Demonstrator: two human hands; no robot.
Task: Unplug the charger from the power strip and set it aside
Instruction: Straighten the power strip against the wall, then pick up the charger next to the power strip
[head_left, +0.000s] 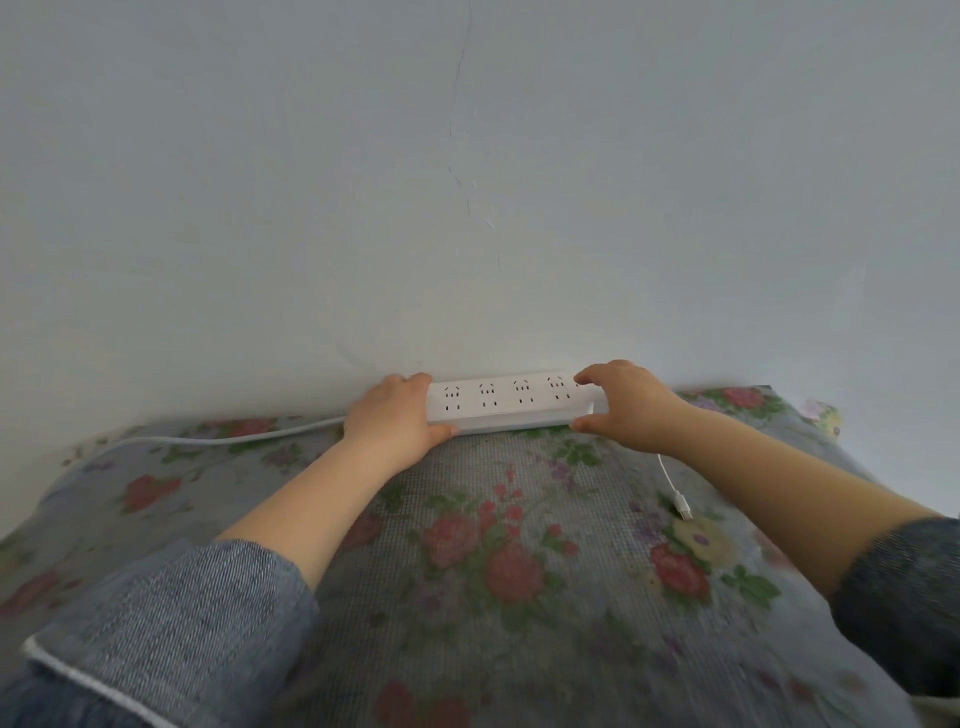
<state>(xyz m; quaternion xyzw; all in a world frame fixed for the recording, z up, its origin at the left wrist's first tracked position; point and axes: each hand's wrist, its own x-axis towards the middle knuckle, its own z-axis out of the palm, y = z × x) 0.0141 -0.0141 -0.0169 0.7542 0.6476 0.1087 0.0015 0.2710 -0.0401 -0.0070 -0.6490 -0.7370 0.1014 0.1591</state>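
The power strip (511, 402), long axis running between both hands, is clamped at its end by the left hand (397, 418). The charger is hidden under the cupped right hand (626, 408); whether it is gripped cannot be told.

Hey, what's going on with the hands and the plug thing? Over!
Left hand gripping power strip's left end. Right hand cupped over its right end; charger itself hidden there. Thin white cable trails out below. Nothing in the way.

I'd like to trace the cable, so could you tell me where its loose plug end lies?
The plug end lies on the floral cover, right of centre, just under the right forearm.
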